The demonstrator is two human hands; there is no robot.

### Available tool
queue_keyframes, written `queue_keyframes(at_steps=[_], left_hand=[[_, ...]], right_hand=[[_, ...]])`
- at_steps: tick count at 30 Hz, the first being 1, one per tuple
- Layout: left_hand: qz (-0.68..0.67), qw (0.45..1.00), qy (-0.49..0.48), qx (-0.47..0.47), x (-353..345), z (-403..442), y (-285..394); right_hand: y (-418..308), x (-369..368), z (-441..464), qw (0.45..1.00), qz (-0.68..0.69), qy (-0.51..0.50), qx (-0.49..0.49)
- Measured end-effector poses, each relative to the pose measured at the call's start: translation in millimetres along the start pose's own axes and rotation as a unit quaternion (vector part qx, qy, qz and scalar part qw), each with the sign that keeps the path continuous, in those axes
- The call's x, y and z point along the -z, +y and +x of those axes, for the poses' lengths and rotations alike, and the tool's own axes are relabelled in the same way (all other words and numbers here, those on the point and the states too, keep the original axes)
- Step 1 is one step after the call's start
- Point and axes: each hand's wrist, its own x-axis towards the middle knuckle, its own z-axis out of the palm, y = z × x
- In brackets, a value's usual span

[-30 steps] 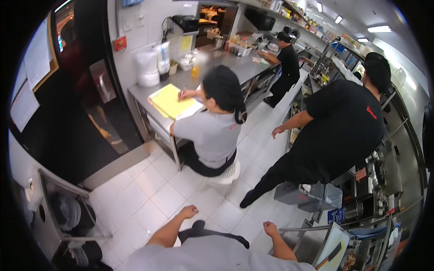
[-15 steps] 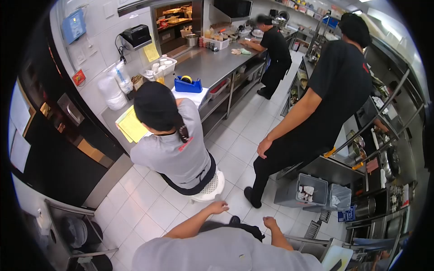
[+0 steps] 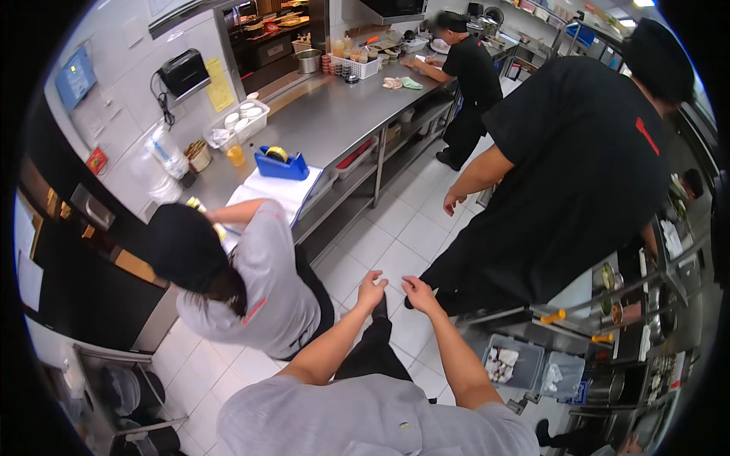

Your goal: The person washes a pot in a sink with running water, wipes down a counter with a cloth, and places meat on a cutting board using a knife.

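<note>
My left hand [image 3: 371,290] is held out in front of my body over the tiled floor, fingers loosely bent and apart, with nothing visible in it. A short gap separates it from my right hand [image 3: 418,292], whose fingers are half curled and also hold nothing I can see. Beneath them are my dark trousers and shoe. To the left, a person in a grey shirt and black cap [image 3: 186,247] leans at the counter near an open notebook [image 3: 277,190]. Close to my right hand stands a person in black [image 3: 570,182], bent toward the right-hand work line.
A steel counter [image 3: 327,114] carries a blue tape dispenser [image 3: 281,163], a white basket of cups [image 3: 242,121] and sauce bottles. Farther back, another person in black [image 3: 465,80] works there. Grey bins [image 3: 513,361] stand at right, below rails. A dark door [image 3: 68,251] is at left.
Both my hands have moved forward and closer together. My view has shifted ahead. The person in grey leans further left, and the stool is out of sight. The nearer person in black bends more to the right.
</note>
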Motion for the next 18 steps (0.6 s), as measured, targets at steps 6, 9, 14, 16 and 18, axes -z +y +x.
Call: queue_keyframes(at_steps=[6, 9, 14, 16, 18], left_hand=[[-0.003, 0.999, 0.004, 0.036, -47.4, 206.3, 9.8], [-0.02, 0.997, -0.021, 0.067, -41.7, 277.0, 61.1], [-0.022, 0.997, 0.012, -0.068, 18.2, 385.2, 190.3], [-0.176, 0.984, 0.016, -0.032, 47.6, 413.8, 244.0], [-0.208, 0.976, 0.033, -0.049, 80.0, 446.6, 266.1]], right_hand=[[37.2, 17.1, 225.4, 0.999, 0.023, 0.034, 0.033], [22.5, 35.7, 295.2, 0.999, 0.004, -0.004, -0.031], [-18.8, 55.3, 398.1, 0.975, 0.21, 0.028, -0.074], [-23.0, 61.0, 436.4, 0.97, 0.234, 0.052, -0.047], [-10.3, 64.5, 482.3, 0.966, 0.235, 0.106, 0.008]])
